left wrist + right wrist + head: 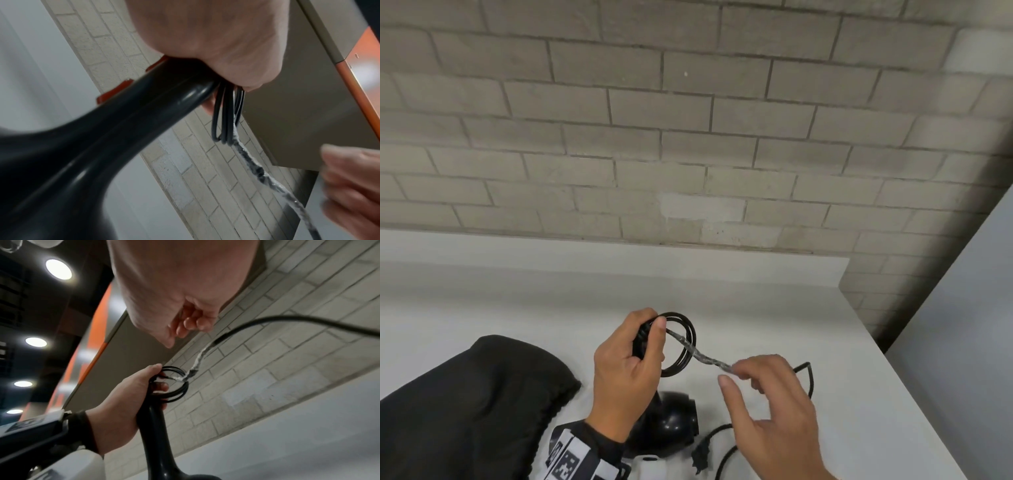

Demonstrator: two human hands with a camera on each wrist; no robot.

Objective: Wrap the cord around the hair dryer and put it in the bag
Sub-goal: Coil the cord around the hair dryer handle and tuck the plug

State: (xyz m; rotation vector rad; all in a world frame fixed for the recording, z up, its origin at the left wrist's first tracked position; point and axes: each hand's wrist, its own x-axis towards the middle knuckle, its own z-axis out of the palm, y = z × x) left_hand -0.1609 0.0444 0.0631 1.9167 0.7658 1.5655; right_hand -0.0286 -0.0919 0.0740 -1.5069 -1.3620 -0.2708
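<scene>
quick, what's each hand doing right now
Left hand: grips the hair dryer handle and cord loops.
Right hand: pinches the cord's taped stretch.

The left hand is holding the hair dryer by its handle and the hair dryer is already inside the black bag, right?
Not inside: the head view shows the hair dryer outside the black bag, which lies beside it on the table. The left hand does hold its handle.

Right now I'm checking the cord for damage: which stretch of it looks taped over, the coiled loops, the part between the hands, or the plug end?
The stretch between the hands: it alone carries a whitish wrapping; the coiled loops and plug end are plain black.
</scene>
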